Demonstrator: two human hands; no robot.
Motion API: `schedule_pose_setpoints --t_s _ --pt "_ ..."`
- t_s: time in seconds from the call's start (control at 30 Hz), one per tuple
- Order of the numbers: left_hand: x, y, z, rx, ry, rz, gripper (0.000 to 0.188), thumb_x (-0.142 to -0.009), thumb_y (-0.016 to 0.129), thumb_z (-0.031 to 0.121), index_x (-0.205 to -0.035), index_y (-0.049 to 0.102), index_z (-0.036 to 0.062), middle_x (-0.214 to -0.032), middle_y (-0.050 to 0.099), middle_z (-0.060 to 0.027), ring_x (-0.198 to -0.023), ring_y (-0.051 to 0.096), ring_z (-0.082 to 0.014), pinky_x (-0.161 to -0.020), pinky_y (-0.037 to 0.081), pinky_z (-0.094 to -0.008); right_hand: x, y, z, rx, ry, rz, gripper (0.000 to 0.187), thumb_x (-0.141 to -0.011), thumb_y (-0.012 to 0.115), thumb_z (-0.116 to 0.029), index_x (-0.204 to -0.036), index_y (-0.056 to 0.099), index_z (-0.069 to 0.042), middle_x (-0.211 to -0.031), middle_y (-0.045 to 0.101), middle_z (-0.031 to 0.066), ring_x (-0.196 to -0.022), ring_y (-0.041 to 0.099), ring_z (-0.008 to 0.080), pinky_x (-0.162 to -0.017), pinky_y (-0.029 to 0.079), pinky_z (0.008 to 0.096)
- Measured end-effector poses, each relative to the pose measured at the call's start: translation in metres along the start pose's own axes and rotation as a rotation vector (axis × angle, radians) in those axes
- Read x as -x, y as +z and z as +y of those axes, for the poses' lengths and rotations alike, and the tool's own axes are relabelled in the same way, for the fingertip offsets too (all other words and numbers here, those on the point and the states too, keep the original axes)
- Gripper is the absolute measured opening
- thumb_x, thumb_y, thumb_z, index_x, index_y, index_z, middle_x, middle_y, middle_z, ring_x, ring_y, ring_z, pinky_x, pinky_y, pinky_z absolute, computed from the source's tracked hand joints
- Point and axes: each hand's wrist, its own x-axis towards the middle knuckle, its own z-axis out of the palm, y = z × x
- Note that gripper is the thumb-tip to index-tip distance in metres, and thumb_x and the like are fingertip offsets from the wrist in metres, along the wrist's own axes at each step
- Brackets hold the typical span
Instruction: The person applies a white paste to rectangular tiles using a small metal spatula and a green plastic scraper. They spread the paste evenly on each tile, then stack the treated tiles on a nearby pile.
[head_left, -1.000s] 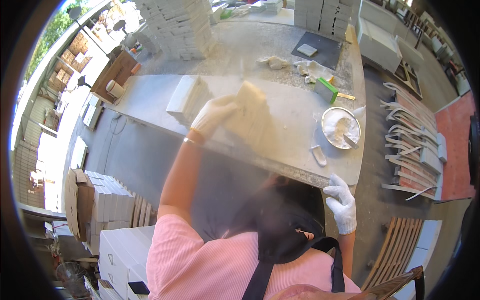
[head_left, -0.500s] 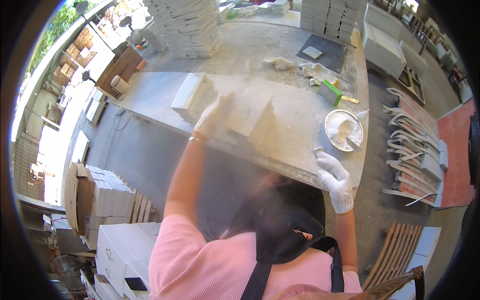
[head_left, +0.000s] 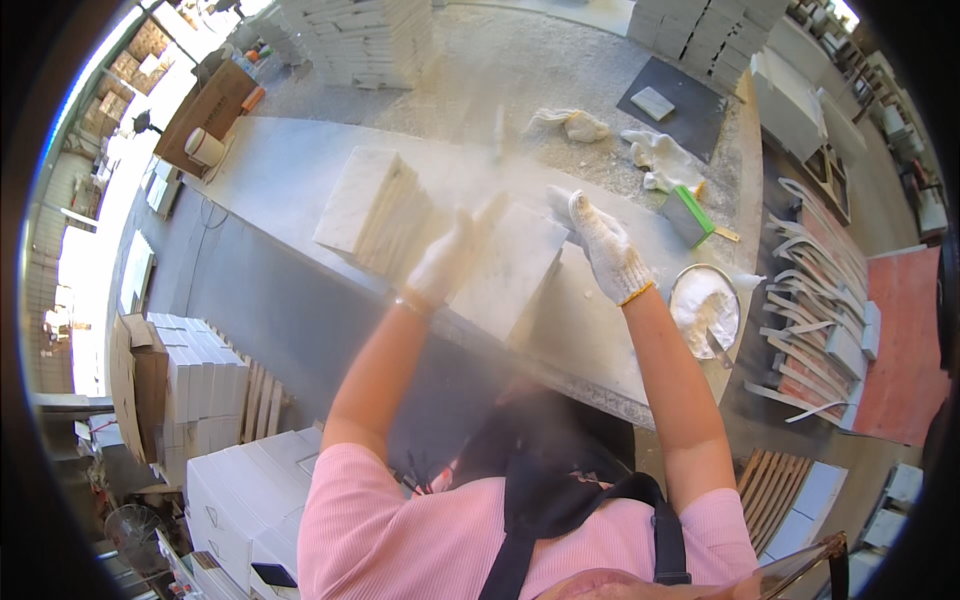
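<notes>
Two stacks of white marble-like tiles stand side by side on the worktable, a left stack (head_left: pixel 345 205) and a right stack (head_left: pixel 515 265). My left hand (head_left: pixel 440 262), in a white knit glove, is at the left side of the right stack, between the two; its fingers are stretched out and smeared by motion. At the right stack's far right corner is my gloved right hand (head_left: pixel 606 245), fingers extended forward. I cannot tell whether either palm touches the tiles. Right of it sits a round tub of white paste (head_left: pixel 690 300) with a putty knife (head_left: pixel 717 347) in it.
A green block (head_left: pixel 688 215) lies beyond the tub, near crumpled white gloves (head_left: pixel 660 160). A dark mat (head_left: pixel 690 125) bears one small tile. Tall tile stacks (head_left: pixel 360 40) line the far side. A cardboard box (head_left: pixel 215 105) and white cup (head_left: pixel 204 148) are at the left end.
My right hand has moved from beside the tub, up and left to the right stack. My left hand has shifted slightly right and nearer. The view has turned a little.
</notes>
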Motion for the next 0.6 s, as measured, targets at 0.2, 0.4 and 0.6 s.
schedule_pose_setpoints --t_s 0.2,0.4,0.6 --pt "0.005 -0.014 -0.014 -0.077 0.049 0.008 0.066 -0.112 0.033 0.039 -0.162 0.018 -0.0015 -0.17 0.02 -0.01 -0.154 0.024 -0.0202 -0.122 0.028 -0.0355 0.007 0.037 -0.006 -0.305 0.153 -0.024 0.065 -0.108 0.045 -0.05 -0.141 0.057 0.004 -0.147 0.056 0.0139 -0.134 0.052 0.0218 -0.116 0.037 0.0357" --pt "0.012 -0.017 -0.025 -2.351 0.288 0.4 0.058 -0.115 0.027 0.032 -0.16 0.023 -0.0054 -0.167 0.028 -0.0113 -0.147 0.034 -0.0163 -0.119 0.032 -0.0322 0.023 0.04 -0.027 -0.231 0.275 -0.016 0.063 -0.108 0.047 -0.047 -0.142 0.056 0.005 -0.147 0.056 0.0144 -0.138 0.049 0.0218 -0.118 0.034 0.0343" --pt "0.015 -0.013 -0.039 -2.555 0.393 0.386 0.062 -0.114 0.03 0.04 -0.157 0.032 -0.0048 -0.161 0.04 -0.0136 -0.142 0.042 -0.0168 -0.118 0.033 -0.0321 0.003 0.013 -0.041 -0.002 0.314 -0.282 0.068 -0.106 0.052 -0.048 -0.149 0.048 0.005 -0.151 0.053 0.0143 -0.141 0.045 0.0207 -0.118 0.032 0.0337"
